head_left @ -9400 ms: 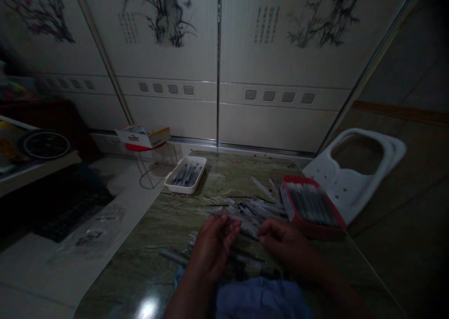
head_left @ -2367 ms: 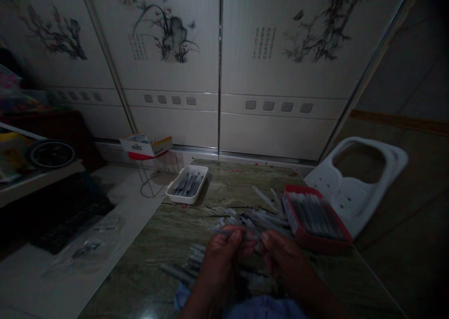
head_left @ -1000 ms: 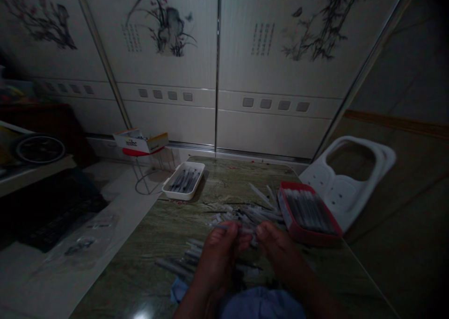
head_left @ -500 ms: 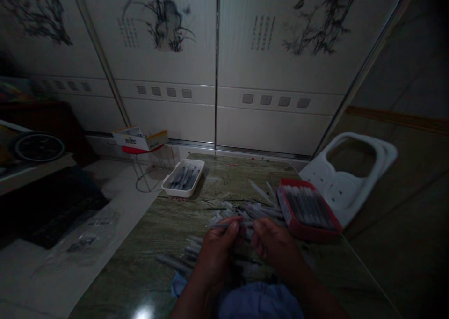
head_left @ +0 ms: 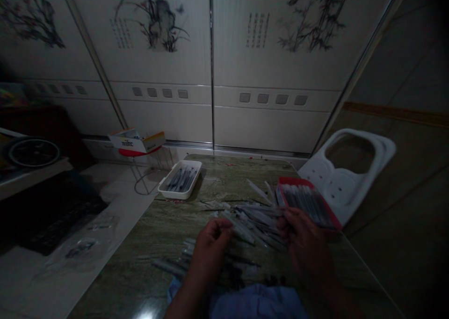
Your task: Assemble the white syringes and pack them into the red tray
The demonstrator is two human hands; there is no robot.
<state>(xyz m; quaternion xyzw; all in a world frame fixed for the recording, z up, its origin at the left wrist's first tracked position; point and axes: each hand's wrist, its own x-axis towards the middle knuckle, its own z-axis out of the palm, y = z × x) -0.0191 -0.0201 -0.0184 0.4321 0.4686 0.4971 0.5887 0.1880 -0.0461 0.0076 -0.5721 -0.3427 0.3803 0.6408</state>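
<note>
My right hand [head_left: 306,237] is over the right end of a loose pile of clear pen barrels [head_left: 242,228]. Its thumb and fingers pinch a slim, pale pen barrel [head_left: 268,210] that points left across the pile. To the left of the pile, my left hand [head_left: 211,243] has its thumb and fingertips pressed together; whatever they hold, if anything, is too dim to make out. Beside my left wrist lie several darker pen barrels [head_left: 171,265]. Just beyond my right hand stands a red box [head_left: 331,228], packed with a row of pens [head_left: 307,202].
A white tray [head_left: 175,195] of dark pens or refills sits at the table's far left. Behind the red box leans a white plastic chair [head_left: 377,169]. An open cardboard box [head_left: 131,143] rests on a red stool past the table [head_left: 140,244].
My hands were close together at a pen above the pile. Now they are apart: the right has moved right with a pen barrel, the left slightly left and down.
</note>
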